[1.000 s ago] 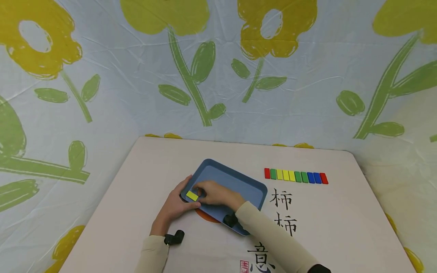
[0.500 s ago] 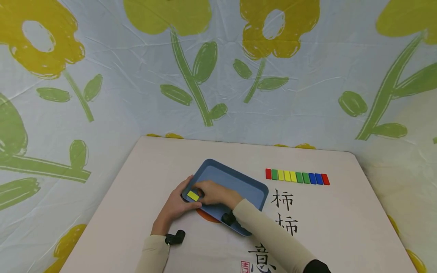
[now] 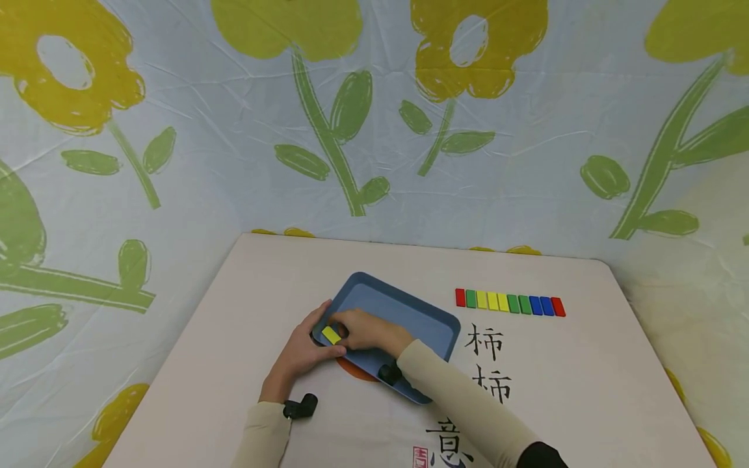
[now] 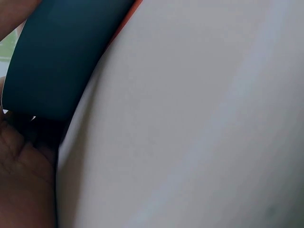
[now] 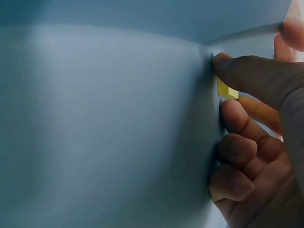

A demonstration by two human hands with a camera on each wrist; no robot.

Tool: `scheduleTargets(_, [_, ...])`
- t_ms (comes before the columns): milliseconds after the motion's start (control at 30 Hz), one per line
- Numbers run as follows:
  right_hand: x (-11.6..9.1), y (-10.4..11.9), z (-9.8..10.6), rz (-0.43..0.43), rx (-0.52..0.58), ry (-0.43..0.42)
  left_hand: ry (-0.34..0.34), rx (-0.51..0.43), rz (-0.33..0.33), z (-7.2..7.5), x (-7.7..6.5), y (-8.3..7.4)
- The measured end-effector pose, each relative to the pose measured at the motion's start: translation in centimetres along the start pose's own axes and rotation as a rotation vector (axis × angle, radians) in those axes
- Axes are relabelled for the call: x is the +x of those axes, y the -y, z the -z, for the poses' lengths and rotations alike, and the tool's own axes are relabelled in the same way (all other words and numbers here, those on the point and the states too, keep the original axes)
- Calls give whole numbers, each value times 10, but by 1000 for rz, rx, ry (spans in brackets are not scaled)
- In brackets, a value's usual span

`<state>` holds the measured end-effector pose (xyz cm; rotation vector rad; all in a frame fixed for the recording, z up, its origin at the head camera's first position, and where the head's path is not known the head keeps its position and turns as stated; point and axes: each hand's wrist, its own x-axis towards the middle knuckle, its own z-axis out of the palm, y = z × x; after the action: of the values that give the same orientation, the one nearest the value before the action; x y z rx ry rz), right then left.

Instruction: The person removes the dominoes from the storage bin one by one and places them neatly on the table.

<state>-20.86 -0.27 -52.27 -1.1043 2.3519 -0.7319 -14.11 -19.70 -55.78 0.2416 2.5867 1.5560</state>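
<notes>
A blue rectangular tray (image 3: 404,313) lies at an angle on the table. My left hand (image 3: 301,351) grips its left corner, thumb along the near side and fingers around the far-left side. In the left wrist view the tray's outer wall (image 4: 57,61) stands close to that hand. Inside this corner, my right hand (image 3: 368,330) pinches a small yellow block (image 3: 330,335). The right wrist view shows the yellow block (image 5: 227,89) between thumb and fingers, partly hidden by the thumb, near the tray floor. The other right fingers are curled.
Beyond the tray to the right, a row of several red, green, yellow and blue blocks (image 3: 509,303) lies flat on the table (image 3: 263,273). Black characters (image 3: 484,341) and a red seal mark are printed on the tabletop. Flowered cloth (image 3: 234,162) hangs behind and at the sides.
The yellow block has turned and tilted slightly in my right fingers. Both hands and the tray stay in nearly the same place; the head view shifted slightly at first.
</notes>
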Motion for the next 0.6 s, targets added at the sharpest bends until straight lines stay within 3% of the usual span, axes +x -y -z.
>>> scheduleTargets(333, [0,-3,0,9,-19,-22,-9,-4,27,-2,-1,0])
scheduleTargets(600, [-12,-6,10,-15,-26,-73,-8,12,27,-1,0,-1])
